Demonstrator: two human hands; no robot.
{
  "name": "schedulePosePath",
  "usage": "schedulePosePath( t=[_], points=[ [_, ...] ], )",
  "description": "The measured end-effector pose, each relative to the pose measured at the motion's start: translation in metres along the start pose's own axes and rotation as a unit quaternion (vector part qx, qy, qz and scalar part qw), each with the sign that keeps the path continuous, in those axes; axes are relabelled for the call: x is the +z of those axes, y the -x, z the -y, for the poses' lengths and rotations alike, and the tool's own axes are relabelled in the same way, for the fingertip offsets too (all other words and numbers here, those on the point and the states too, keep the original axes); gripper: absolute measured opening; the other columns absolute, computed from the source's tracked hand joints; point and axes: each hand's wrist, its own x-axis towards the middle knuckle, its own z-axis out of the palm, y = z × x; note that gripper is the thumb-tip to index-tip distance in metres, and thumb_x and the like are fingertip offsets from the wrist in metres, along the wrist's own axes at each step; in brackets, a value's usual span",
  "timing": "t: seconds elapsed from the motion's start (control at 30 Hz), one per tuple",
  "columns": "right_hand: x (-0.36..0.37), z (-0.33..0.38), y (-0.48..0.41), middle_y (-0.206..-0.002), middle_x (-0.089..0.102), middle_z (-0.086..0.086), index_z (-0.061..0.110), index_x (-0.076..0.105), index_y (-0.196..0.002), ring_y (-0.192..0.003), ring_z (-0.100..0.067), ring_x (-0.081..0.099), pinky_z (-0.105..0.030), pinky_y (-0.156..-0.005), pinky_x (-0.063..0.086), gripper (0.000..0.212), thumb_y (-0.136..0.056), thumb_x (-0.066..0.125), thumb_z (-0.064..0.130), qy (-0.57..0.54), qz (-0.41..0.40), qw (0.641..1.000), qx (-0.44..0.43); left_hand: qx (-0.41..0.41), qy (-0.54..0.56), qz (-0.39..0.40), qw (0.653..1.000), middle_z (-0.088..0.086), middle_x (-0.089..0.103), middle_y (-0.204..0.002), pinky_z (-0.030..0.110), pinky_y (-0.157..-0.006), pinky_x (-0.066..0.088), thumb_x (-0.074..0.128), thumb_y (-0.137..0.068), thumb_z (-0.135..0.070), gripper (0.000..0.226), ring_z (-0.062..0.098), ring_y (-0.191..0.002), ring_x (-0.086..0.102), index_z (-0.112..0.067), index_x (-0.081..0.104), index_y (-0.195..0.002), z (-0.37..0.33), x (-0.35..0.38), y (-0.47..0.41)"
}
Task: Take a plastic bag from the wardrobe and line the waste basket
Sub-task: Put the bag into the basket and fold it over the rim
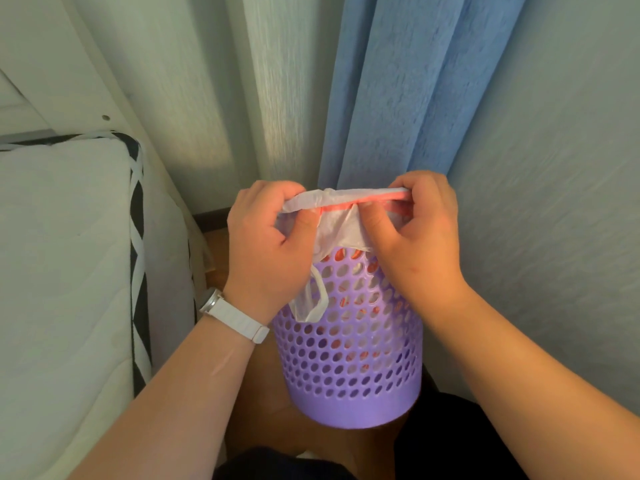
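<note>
A purple waste basket (349, 368) with round holes stands on the wooden floor in front of me. A thin white plastic bag (341, 226) with a red drawstring band along its top edge hangs over the basket's near rim. My left hand (266, 251), with a white watch on the wrist, grips the bag's left end. My right hand (422, 237) grips the right end, and the band is stretched tight between them above the rim. A loose loop of the bag dangles below my left hand. The basket's opening is hidden behind my hands.
A white mattress (69, 271) with black-and-white edging lies close on the left. A blue curtain (415, 88) hangs behind the basket, with pale wall on both sides. The basket sits in a narrow strip of wooden floor (252, 410) between mattress and wall.
</note>
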Motion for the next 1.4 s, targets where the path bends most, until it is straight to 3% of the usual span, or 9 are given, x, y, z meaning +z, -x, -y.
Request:
schedulePosePath(
  t=[0.13,0.3,0.5,0.63,0.8,1.03,1.17,1.23,1.4],
  points=[
    [0.006,0.003,-0.002,-0.091,0.049,0.004,0.013,0.058,-0.092,-0.088,-0.022,0.049,-0.049,-0.081,0.045,0.035,-0.082,0.060,0.047,0.014,-0.010,1.000,-0.002,-0.023,0.025,0.014,0.999,-0.005,0.061,-0.087,0.049,-0.080,0.047,0.062,-0.087,-0.020,0.007,0.019,-0.086,0.057,-0.014,0.066,-0.089,-0.003,-0.004,-0.004],
    [0.015,0.012,0.003,-0.090,0.048,0.004,0.015,0.056,-0.090,-0.087,-0.019,0.047,-0.051,-0.083,0.044,0.033,-0.082,0.059,0.047,0.019,-0.004,1.000,-0.010,0.032,-0.077,0.016,0.996,-0.005,0.065,-0.097,0.060,-0.092,0.041,0.060,-0.084,-0.036,0.025,0.025,-0.097,0.060,-0.021,0.068,-0.102,-0.012,-0.005,-0.007],
    [0.018,0.013,0.008,-0.091,0.053,0.001,0.015,0.057,-0.091,-0.089,-0.021,0.049,-0.052,-0.086,0.042,0.035,-0.083,0.059,0.049,0.032,0.021,0.999,-0.026,0.041,-0.099,0.014,0.994,-0.002,0.062,-0.088,0.052,-0.083,0.044,0.060,-0.085,-0.029,0.015,0.027,-0.086,0.055,-0.017,0.065,-0.092,-0.002,-0.005,-0.005],
    [0.009,0.006,0.009,-0.102,0.055,0.003,0.014,0.060,-0.105,-0.098,-0.018,0.050,-0.051,-0.093,0.043,0.039,-0.085,0.064,0.048,0.016,0.047,0.997,-0.059,0.020,-0.078,0.003,0.997,-0.008,0.057,-0.086,0.046,-0.081,0.043,0.059,-0.087,-0.023,0.011,0.022,-0.085,0.053,-0.015,0.064,-0.089,0.006,-0.004,-0.004],
    [-0.005,-0.010,0.005,-0.111,0.052,0.004,0.011,0.060,-0.115,-0.107,-0.022,0.052,-0.038,-0.097,0.043,0.041,-0.086,0.063,0.040,-0.006,0.033,0.999,-0.036,-0.004,-0.032,-0.004,0.999,-0.007,0.057,-0.089,0.037,-0.081,0.043,0.060,-0.088,-0.015,0.006,0.017,-0.089,0.051,-0.013,0.064,-0.091,0.007,-0.004,-0.004],
    [-0.002,-0.011,0.003,-0.095,0.049,0.005,0.014,0.058,-0.096,-0.093,-0.022,0.051,-0.040,-0.083,0.045,0.028,-0.084,0.059,0.039,-0.012,-0.006,1.000,0.006,-0.013,0.006,0.024,1.000,-0.005,0.057,-0.090,0.046,-0.081,0.047,0.059,-0.091,-0.015,0.006,0.022,-0.092,0.054,-0.013,0.063,-0.095,0.004,-0.004,-0.002],
    [0.004,-0.005,0.003,-0.091,0.050,0.001,0.013,0.057,-0.092,-0.089,-0.021,0.049,-0.042,-0.081,0.044,0.029,-0.084,0.058,0.041,0.010,-0.008,1.000,0.003,0.025,-0.031,0.032,0.999,-0.010,0.061,-0.100,0.055,-0.092,0.042,0.057,-0.086,-0.027,0.025,0.016,-0.099,0.056,-0.015,0.066,-0.106,-0.004,-0.006,-0.005],
    [0.009,0.001,0.004,-0.090,0.050,0.002,0.012,0.057,-0.091,-0.088,-0.020,0.048,-0.043,-0.081,0.043,0.031,-0.084,0.059,0.042,0.017,-0.007,1.000,-0.015,0.042,-0.064,0.038,0.996,-0.006,0.065,-0.103,0.059,-0.095,0.040,0.058,-0.086,-0.033,0.029,0.021,-0.102,0.059,-0.017,0.067,-0.109,-0.009,-0.004,-0.005],
    [0.019,0.013,0.009,-0.089,0.049,0.004,0.013,0.056,-0.089,-0.086,-0.019,0.045,-0.046,-0.081,0.043,0.031,-0.083,0.061,0.043,0.030,-0.014,0.999,-0.025,0.058,-0.108,0.028,0.992,-0.002,0.065,-0.091,0.051,-0.085,0.044,0.058,-0.087,-0.030,0.018,0.027,-0.089,0.058,-0.018,0.068,-0.095,-0.004,-0.004,-0.004]
  ],
)
